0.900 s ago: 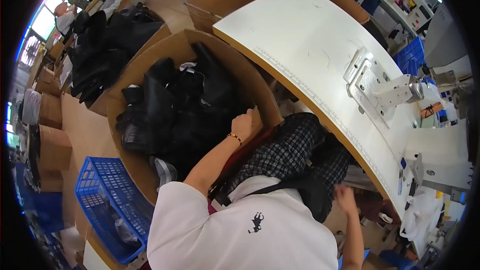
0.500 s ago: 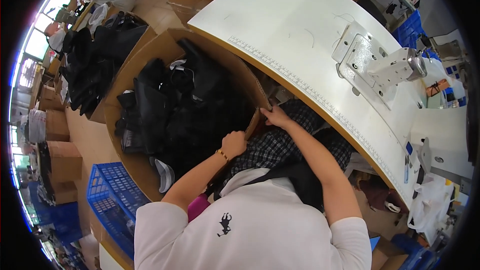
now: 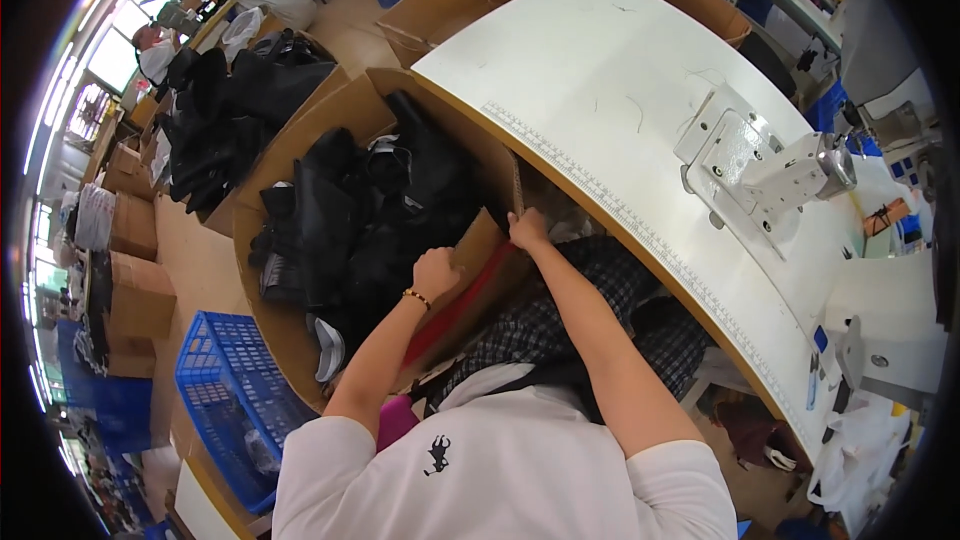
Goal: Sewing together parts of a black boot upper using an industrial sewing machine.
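Note:
A big cardboard box stands to my left, filled with black garments. My left hand is closed over the top of the box's near wall, a bead bracelet on its wrist. Just to its right, my right hand grips the same wall at its corner flap, close under the edge of the white sewing table. A red strip runs along the outside of that wall below my left hand. My lap in checked cloth is under my right forearm.
A sewing machine sits on the table at the right. A second box of black garments stands further left, and a blue plastic crate is on the floor beside me. Cardboard cartons are stacked at the far left.
My right hand has come up from low on my right side and crossed over to the box's near wall. My left hand has stayed on that wall.

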The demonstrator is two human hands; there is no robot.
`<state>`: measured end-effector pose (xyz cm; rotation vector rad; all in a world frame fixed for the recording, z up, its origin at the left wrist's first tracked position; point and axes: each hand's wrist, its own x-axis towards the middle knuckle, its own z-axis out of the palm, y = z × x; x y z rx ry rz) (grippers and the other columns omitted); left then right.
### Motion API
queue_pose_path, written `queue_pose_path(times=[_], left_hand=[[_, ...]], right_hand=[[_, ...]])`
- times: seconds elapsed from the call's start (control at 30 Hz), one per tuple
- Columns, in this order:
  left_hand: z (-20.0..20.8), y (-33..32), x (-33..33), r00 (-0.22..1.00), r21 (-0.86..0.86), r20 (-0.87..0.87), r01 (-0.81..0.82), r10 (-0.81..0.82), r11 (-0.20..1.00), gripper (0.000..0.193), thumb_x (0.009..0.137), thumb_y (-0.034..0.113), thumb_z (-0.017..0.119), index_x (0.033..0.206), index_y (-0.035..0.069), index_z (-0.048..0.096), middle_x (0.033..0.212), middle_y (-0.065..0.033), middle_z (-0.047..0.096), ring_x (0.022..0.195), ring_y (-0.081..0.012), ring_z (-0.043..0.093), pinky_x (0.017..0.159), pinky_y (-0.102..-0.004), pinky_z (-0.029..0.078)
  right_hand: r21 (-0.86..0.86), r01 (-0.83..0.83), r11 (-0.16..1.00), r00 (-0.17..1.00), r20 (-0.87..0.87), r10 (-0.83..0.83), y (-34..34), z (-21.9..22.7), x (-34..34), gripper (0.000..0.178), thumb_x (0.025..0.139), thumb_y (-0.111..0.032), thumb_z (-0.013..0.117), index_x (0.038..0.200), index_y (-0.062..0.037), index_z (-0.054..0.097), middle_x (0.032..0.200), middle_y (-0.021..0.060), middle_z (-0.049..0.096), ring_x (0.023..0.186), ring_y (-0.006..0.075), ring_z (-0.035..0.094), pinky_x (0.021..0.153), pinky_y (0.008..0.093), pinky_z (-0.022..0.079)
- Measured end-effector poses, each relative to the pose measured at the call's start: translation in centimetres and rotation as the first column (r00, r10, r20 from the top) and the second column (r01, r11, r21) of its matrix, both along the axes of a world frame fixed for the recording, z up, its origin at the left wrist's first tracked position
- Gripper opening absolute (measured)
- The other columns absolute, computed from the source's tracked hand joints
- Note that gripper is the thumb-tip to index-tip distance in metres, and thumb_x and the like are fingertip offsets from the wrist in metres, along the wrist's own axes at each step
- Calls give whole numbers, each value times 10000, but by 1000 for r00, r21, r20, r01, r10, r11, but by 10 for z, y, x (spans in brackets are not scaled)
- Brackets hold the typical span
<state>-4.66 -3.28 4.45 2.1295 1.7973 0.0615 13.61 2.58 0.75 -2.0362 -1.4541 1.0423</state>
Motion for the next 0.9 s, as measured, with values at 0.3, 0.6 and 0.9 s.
queue_pose_path(times=[0.3, 0.6, 0.9], left_hand=[[6, -55, 61, 909, 323, 223, 271, -352, 907, 466, 701, 5, 570, 1145, 10, 428, 1073, -193, 483, 1006, -339, 468, 830, -391, 402], [-199, -20, 106, 917, -717, 250, -40, 311, 696, 511, 882, 364, 349, 1165, -48, 460, 1236, -263, 406, 1207, -358, 321, 957, -399, 303], [-316, 51, 152, 665, -586, 718, 423, 203, 691, 602, 892, 438, 283, 1232, -45, 396, 1292, -192, 382, 1210, -294, 330, 988, -312, 259]], right_hand=[[178, -411, 894, 883, -168, 439, -87, 52, 77, 536, 788, -274, 617, 1175, 52, 440, 1015, 227, 565, 899, 262, 585, 761, 327, 467], [553, 602, 576, 796, -469, -383, -186, 224, 262, 234, 892, -183, 478, 937, 24, 578, 793, 56, 588, 679, 91, 519, 630, 249, 436], [783, -231, 578, 876, -91, 474, -49, 254, 388, 496, 784, -427, 479, 1034, -4, 551, 993, 146, 582, 968, 283, 533, 822, 395, 425]])
